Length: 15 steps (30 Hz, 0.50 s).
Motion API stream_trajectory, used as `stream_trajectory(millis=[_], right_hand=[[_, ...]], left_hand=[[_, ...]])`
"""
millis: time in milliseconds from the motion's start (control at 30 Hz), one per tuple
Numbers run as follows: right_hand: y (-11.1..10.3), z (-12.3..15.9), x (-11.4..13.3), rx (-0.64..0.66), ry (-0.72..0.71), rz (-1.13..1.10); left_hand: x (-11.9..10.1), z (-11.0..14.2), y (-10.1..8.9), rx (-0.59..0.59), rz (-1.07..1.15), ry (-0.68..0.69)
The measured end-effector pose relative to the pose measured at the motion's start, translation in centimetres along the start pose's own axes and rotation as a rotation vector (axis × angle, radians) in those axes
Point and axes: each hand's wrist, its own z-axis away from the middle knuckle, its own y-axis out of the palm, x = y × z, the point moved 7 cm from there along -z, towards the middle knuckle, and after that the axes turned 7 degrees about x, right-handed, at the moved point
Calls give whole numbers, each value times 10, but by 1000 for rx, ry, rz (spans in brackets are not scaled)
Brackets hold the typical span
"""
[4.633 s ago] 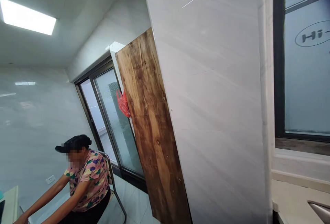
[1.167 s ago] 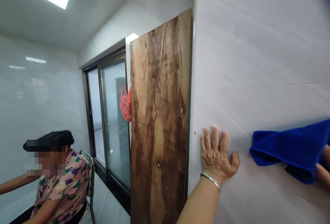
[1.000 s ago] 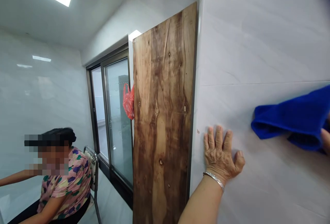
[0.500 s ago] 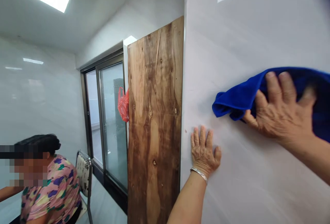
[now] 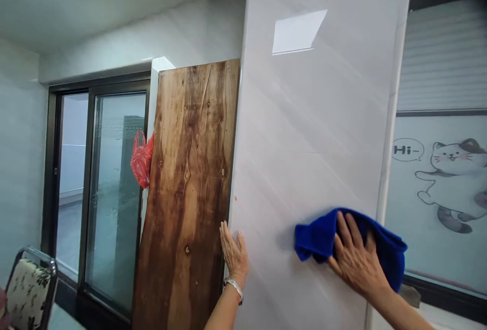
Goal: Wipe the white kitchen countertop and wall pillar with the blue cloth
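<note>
My right hand (image 5: 357, 261) presses a blue cloth (image 5: 317, 239) against the glossy pale wall panel (image 5: 297, 117), fingers spread over the fabric. The cloth bunches to the left of the hand and hangs out past it on the right, near the panel's right edge. My left hand (image 5: 235, 255), with a silver bracelet on its wrist, rests at the panel's left edge. Its fingers are stretched upward and it holds nothing. Just beside those fingers stands a tall brown wooden board (image 5: 190, 183), its right edge close to the panel.
A red plastic bag (image 5: 142, 160) hangs at the board's left side, by a dark-framed sliding window (image 5: 116, 208). A patterned chair (image 5: 28, 289) stands at lower left. Right of the panel is glass with a cat drawing (image 5: 454, 183).
My view has swung right, bringing the cat drawing into sight and losing most of the seated person. My right hand and the cloth have moved down the panel; my left hand is now at its edge.
</note>
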Motion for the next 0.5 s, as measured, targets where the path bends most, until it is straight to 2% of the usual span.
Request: stream_trajectory(millis=[100, 200, 333, 433, 500], right_hand=[[20, 29, 28, 5, -153, -1], [29, 21, 57, 10, -232, 91], [8, -43, 104, -60, -288, 95], [-10, -104, 136, -32, -347, 12], [-19, -139, 149, -15, -368, -16]], left_hand=[[5, 6, 8, -84, -18, 47], [5, 5, 10, -124, -67, 149], [8, 4, 8, -149, -91, 191], [9, 4, 8, -151, -90, 205], [7, 5, 8, -157, -104, 225]])
